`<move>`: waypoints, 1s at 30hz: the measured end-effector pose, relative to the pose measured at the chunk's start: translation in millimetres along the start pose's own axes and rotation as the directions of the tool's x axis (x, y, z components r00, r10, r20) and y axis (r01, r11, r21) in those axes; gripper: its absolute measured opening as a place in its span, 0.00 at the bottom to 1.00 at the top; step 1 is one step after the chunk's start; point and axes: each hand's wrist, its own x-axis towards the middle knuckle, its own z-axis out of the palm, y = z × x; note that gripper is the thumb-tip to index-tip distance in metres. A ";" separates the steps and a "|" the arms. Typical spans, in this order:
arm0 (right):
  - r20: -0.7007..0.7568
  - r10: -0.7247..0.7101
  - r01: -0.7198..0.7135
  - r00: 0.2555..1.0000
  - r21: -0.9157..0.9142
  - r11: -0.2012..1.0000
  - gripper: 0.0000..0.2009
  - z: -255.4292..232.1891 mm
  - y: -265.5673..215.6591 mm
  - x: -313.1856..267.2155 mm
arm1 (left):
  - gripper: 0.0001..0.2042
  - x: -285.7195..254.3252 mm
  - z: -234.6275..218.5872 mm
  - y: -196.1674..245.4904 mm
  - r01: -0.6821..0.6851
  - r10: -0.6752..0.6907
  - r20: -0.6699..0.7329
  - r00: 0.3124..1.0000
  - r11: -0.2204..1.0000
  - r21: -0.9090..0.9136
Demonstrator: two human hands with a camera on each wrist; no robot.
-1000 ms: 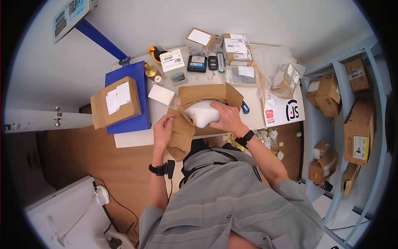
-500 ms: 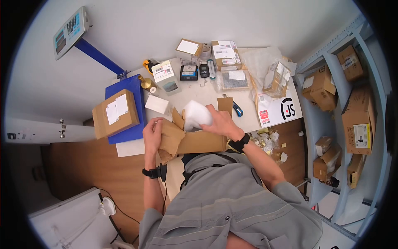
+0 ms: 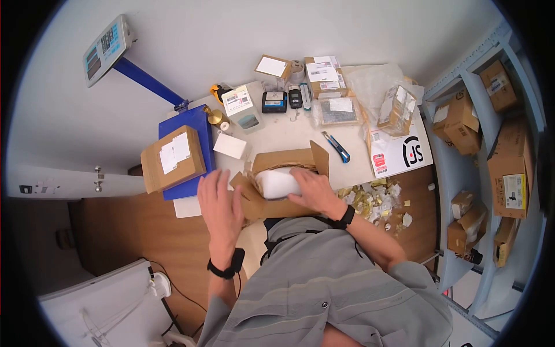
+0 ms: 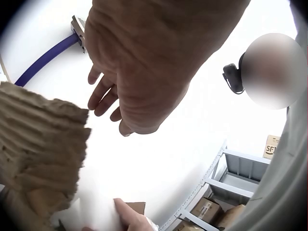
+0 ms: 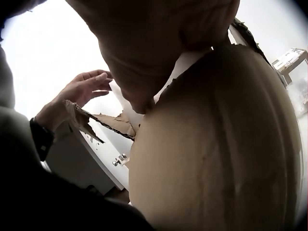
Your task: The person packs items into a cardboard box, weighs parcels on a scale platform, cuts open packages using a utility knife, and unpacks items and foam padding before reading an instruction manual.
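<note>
Pale table (image 3: 280, 136), white bundle (image 3: 276, 184) in right grip (image 3: 317, 192)

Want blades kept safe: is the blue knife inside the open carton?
No, the blue knife lies on the table, outside the open carton.

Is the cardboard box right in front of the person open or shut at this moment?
Open: the cardboard box has a flap standing up, and a white bundle shows in its opening.
</note>
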 end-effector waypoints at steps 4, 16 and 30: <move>0.006 -0.183 0.183 0.983 -0.105 0.977 0.33 9.6 -9.3 -23.3 | 0.23 -34.5 -12.2 35.9 -0.095 0.142 0.254 0.957 0.977 -0.189; 0.204 -0.172 0.184 0.964 -0.043 0.982 0.30 2.6 2.2 -30.8 | 0.41 -91.2 52.6 10.8 0.036 0.072 0.556 0.828 0.983 -0.180; 0.162 0.170 -0.196 0.972 0.162 0.967 0.29 16.4 62.9 -61.5 | 0.34 -112.9 66.1 -2.0 0.011 0.039 0.483 0.875 0.995 -0.099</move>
